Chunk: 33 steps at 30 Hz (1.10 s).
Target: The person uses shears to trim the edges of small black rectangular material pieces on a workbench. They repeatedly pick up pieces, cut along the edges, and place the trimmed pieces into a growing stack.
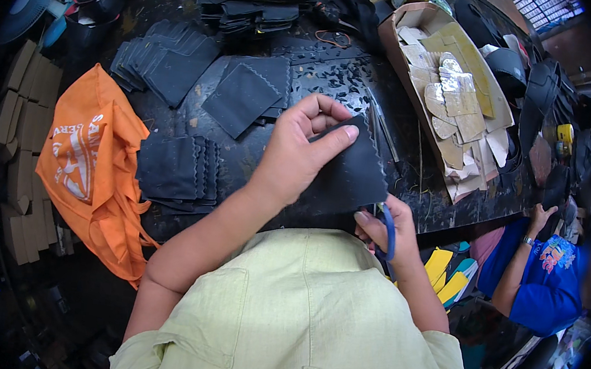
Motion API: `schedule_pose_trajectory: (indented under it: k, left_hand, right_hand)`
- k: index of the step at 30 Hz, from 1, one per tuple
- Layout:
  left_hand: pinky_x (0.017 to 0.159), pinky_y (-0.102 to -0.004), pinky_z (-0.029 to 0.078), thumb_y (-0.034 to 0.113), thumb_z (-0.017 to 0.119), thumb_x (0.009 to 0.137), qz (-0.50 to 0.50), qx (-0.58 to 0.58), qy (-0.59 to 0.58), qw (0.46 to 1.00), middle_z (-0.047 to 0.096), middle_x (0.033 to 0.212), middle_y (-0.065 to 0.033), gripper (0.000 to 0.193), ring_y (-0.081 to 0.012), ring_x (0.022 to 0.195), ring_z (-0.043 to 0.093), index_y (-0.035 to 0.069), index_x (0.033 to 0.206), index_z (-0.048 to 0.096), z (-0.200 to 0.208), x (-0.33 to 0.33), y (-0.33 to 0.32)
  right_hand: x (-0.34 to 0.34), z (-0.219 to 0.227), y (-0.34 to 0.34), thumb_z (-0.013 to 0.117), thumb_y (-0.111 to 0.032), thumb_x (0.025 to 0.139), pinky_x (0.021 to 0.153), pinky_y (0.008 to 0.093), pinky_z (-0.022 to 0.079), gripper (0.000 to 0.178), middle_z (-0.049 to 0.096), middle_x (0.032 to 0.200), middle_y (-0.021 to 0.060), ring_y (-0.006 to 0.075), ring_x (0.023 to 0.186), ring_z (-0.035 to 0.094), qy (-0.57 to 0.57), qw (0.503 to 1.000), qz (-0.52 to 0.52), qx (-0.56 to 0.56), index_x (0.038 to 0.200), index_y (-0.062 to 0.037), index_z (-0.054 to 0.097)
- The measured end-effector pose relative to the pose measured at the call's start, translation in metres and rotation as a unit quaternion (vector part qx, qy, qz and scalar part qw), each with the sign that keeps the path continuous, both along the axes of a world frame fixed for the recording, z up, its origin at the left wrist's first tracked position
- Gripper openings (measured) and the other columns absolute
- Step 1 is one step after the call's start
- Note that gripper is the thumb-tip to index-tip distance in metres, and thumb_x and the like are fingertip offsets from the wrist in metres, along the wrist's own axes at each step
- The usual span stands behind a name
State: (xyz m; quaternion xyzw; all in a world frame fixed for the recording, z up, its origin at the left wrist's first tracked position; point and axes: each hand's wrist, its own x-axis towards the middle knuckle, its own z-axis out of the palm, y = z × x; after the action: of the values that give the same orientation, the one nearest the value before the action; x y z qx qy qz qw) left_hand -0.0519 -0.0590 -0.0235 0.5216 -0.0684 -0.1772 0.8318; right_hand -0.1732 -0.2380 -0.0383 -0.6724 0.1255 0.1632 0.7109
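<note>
Dark and scuffed, a workshop counter (237,160) is seen from above, with stacked brown boxes (22,184) at the far left and a co-worker in a blue shirt (551,287) at the right. Just over the near edge, a flat black piece (350,176) with a zigzag right side is held up. Its upper part is pinched in the closed grip of the left hand (300,142), thumb on top and fingers curled behind. At its lower right corner, blue-handled scissors (390,234) are clasped in the closed grip of the right hand (393,224); their blades are mostly hidden, so their opening cannot be told. Beyond the left hand, loose black squares (239,99) are laid beside a fanned pile (168,63) and small dark scraps (328,80). Nearer, a zigzag-edged stack (171,168) is partly bordered by an orange bag (89,156). To the right, a long cardboard box (401,59) is filled with tan cut-outs (456,93). Part of the counter is blocked from view by the left forearm.
</note>
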Motion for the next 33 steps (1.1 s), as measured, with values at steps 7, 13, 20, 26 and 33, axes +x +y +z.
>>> schedule_pose_trajectory:
  k: [7, 13, 20, 26, 33]
  left_hand:
    - [0.082, -0.0229, 0.052, 0.006, 0.072, 0.084, -0.054, 0.134, -0.08, 0.986, 0.069, 0.104, -0.0065, 0.028, -0.0099, 0.095, 0.065, -0.001, 0.109, 0.065, 0.018, 0.021, 0.031]
    - [0.081, -0.023, 0.052, 0.007, 0.074, 0.082, -0.069, 0.172, -0.084, 0.979, 0.068, 0.103, -0.007, 0.029, -0.0099, 0.094, 0.065, -0.001, 0.108, 0.065, 0.025, 0.023, 0.035]
    - [0.08, -0.0228, 0.052, 0.007, 0.074, 0.082, -0.061, 0.166, -0.082, 0.981, 0.069, 0.102, -0.0072, 0.028, -0.0102, 0.093, 0.066, 0.0, 0.107, 0.065, 0.028, 0.022, 0.035]
    - [0.081, -0.023, 0.052, 0.008, 0.075, 0.082, -0.062, 0.158, -0.069, 0.983, 0.069, 0.101, -0.0072, 0.029, -0.0107, 0.094, 0.066, 0.0, 0.108, 0.064, 0.029, 0.021, 0.035]
    - [0.08, -0.023, 0.052, 0.008, 0.075, 0.082, -0.058, 0.158, -0.071, 0.983, 0.069, 0.1, -0.0067, 0.028, -0.0107, 0.094, 0.066, 0.0, 0.106, 0.064, 0.03, 0.021, 0.035]
  right_hand:
    - [0.0, 0.016, -0.037, 0.073, -0.015, 0.087, 0.054, 0.0204, 0.043, 0.02, 0.057, 0.069, -0.0004, 0.0051, 0.059, 0.053, 0.017, 0.988, 0.14, 0.067, 0.086, -0.0043, 0.056]
    - [0.001, 0.026, -0.041, 0.074, -0.013, 0.086, 0.057, 0.021, 0.043, 0.02, 0.056, 0.069, -0.001, 0.0057, 0.06, 0.054, 0.009, 0.987, 0.16, 0.015, 0.083, -0.0044, 0.057]
    - [0.001, 0.022, -0.036, 0.076, -0.013, 0.084, 0.055, 0.0205, 0.04, 0.02, 0.054, 0.068, -0.0024, 0.0045, 0.059, 0.052, 0.014, 0.989, 0.15, 0.007, 0.082, -0.0045, 0.057]
    - [0.0, 0.021, -0.036, 0.077, -0.014, 0.083, 0.055, 0.0204, 0.039, 0.022, 0.052, 0.068, -0.0031, 0.0042, 0.059, 0.051, 0.008, 0.989, 0.148, 0.004, 0.081, -0.0048, 0.057]
    - [0.001, 0.023, -0.037, 0.073, -0.008, 0.084, 0.066, 0.0273, 0.051, 0.02, 0.058, 0.073, 0.0044, 0.0127, 0.069, 0.062, 0.002, 0.985, 0.167, -0.043, 0.082, -0.0006, 0.055]
